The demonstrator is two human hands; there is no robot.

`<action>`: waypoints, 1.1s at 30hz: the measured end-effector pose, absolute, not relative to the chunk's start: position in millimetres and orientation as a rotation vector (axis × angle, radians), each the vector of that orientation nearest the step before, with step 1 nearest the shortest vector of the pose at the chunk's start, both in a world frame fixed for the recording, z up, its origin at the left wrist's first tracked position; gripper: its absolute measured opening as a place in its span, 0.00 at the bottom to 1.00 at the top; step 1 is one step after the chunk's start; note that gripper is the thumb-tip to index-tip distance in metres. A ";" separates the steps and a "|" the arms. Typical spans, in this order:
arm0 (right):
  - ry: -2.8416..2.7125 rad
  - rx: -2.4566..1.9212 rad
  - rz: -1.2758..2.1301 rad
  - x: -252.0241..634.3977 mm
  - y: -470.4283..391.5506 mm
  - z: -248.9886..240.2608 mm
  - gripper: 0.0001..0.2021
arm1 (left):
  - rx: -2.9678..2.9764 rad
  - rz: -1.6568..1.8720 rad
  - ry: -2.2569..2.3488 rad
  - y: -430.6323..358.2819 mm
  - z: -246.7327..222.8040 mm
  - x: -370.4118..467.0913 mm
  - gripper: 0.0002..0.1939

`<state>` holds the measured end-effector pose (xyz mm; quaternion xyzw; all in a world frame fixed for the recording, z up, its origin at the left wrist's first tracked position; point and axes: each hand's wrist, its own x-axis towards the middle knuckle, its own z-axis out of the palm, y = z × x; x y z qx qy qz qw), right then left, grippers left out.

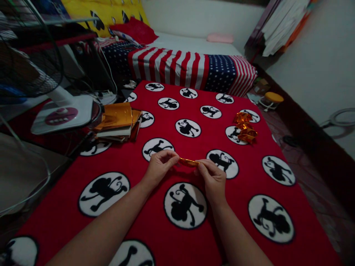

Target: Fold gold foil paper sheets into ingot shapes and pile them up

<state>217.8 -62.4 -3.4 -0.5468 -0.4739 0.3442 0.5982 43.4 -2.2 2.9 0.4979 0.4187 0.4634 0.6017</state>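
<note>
Between my two hands stretches a narrow folded strip of shiny gold foil paper [189, 162], held level above the red cloth. My left hand [162, 164] pinches its left end between thumb and fingers. At the right end, my right hand [213, 177] grips it the same way. Several folded pieces of gold foil [245, 127] lie in a small heap farther right on the cloth. To the left sits a stack of gold paper sheets [115, 116], with paler sheets beneath.
A red cloth [191, 147] with black monkey figures in white circles covers the surface before me. A fan base [62, 114] stands at the left. Behind is a bed with a striped and starred cover [172, 68]. A yellow-topped stool [274, 97] is on the floor at right.
</note>
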 end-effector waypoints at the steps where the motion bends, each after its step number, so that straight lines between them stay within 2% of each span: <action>1: -1.101 -1.262 0.803 217.0 -62.7 -3.3 0.06 | 1.150 1.070 0.963 -2.2 2.2 43.6 0.12; 33: -1.199 -1.254 0.698 207.1 -53.0 -7.2 0.09 | 1.308 1.140 0.998 -0.9 -6.8 53.1 0.15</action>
